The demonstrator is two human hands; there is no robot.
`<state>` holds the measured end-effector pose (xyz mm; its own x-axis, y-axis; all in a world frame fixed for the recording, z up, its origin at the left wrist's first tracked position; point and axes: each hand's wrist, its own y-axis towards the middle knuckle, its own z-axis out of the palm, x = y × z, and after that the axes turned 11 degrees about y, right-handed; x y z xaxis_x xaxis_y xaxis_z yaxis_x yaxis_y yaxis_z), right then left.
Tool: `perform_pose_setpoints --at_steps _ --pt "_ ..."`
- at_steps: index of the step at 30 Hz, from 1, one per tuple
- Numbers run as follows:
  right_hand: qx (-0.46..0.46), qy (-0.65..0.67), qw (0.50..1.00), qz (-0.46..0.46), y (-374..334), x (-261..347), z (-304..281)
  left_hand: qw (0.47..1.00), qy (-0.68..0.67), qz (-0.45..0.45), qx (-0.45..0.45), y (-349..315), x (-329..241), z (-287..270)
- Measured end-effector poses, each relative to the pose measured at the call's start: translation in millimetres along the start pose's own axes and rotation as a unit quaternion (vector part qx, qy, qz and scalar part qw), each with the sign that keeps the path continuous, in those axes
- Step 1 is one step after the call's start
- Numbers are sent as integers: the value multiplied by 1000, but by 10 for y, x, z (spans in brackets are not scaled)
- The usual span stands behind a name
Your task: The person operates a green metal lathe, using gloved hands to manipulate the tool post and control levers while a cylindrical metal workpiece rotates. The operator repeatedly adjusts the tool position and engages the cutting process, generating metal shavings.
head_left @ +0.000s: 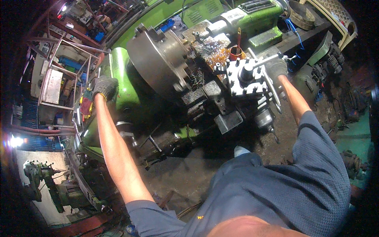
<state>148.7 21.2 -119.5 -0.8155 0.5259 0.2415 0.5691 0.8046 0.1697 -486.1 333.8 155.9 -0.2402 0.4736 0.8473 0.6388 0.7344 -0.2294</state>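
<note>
At the end of the green headstock (123, 71), my left hand (106, 87), in a dark grey glove, has its fingers curled. What they hold, if anything, is hidden. A thin upright lever (99, 72) rises just beyond that hand, and a red and yellow cloth (86, 103) hangs beside it. My right hand (277, 68), also gloved, is at the right side of the square tool post (245, 81). The tool post's metal lever (263, 61) crosses in front of it and hides most fingers. Between my hands stands the lathe's big round chuck (158, 59).
Metal chips (213, 49) lie on the lathe bed behind the tool post. A red-brown pot (235, 53) with a brush stands there. The green tailstock (256, 19) is at the far right. A metal rack (55, 85) stands left; another machine (41, 177) is lower left.
</note>
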Motion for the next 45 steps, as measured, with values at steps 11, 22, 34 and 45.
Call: perform_pose_setpoints --at_steps 11,22,34,45 --pt "48 0 998 36 0 111 -169 998 -47 -23 -24 22 16 68" --pt "3 3 1000 -4 47 -86 103 1000 7 14 -15 79 41 238" --pt "-7 -5 1000 16 17 -6 14 999 4 10 -37 50 12 202" --pt "-11 13 1000 9 49 -56 85 1000 13 10 -12 44 1 89"
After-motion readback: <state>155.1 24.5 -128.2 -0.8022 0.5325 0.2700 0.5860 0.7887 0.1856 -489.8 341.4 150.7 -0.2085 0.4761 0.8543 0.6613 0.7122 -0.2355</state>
